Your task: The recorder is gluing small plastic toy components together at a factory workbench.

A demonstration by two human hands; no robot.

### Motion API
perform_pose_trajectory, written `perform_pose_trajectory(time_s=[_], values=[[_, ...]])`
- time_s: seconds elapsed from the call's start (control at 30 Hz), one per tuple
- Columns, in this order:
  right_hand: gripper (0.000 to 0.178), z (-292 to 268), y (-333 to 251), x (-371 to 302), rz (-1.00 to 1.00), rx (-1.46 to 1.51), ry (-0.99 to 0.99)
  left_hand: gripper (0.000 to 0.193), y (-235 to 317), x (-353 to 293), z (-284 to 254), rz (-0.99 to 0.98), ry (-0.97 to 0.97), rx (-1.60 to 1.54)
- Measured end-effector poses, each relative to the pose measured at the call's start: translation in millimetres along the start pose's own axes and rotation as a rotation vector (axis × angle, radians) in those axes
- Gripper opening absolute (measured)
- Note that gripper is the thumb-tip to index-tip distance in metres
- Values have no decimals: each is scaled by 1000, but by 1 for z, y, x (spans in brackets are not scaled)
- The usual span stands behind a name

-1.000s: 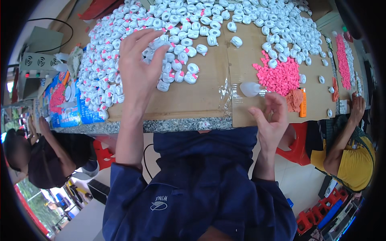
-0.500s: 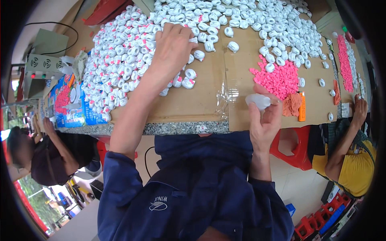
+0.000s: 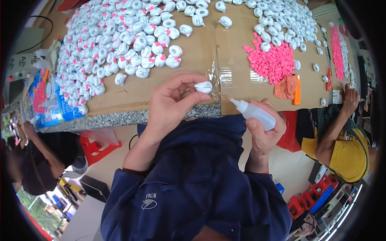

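Note:
Between the thumb and fingers of my left hand [image 3: 169,102] is a small rounded white plastic piece [image 3: 204,87], held above the table's front edge. My right hand [image 3: 267,130] is wrapped round a translucent squeeze bottle [image 3: 260,115], tilted so that its narrow tip points left at the white piece. A small gap separates tip and piece. Beyond my left hand spreads a large pile of similar white pieces [image 3: 116,38], many bearing pink bits. Past my right hand lies a heap of small pink pieces [image 3: 273,60], with more white pieces [image 3: 283,22] behind it.
Cardboard [image 3: 237,60] covers the tabletop, whose granite edge [image 3: 132,116] faces me. An orange cloth [image 3: 285,87] and an orange lighter [image 3: 297,90] lie at right. One person [image 3: 40,156] works at far left, another in yellow [image 3: 345,156] at far right. Red stools [image 3: 94,148] stand below.
My left hand has come back from the pile toward me with a white piece. My right hand has turned the bottle so its tip faces left. The view has shifted.

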State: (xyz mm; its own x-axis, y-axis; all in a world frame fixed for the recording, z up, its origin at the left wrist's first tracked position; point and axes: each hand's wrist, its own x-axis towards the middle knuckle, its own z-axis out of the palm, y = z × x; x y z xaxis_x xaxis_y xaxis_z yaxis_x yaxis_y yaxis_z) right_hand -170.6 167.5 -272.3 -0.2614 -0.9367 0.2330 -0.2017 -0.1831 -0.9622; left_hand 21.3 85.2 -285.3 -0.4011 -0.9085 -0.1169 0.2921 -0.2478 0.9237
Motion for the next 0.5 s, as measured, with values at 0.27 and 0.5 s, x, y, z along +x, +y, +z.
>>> perform_pose_trajectory(time_s=[0.27,0.5], values=[[31,8,0,-1,109,-23,-4,30,-3,-2,-4,-16,12,-20],[38,9,0,1,123,-115,-29,30,-7,-3,-4,31,17,18]])
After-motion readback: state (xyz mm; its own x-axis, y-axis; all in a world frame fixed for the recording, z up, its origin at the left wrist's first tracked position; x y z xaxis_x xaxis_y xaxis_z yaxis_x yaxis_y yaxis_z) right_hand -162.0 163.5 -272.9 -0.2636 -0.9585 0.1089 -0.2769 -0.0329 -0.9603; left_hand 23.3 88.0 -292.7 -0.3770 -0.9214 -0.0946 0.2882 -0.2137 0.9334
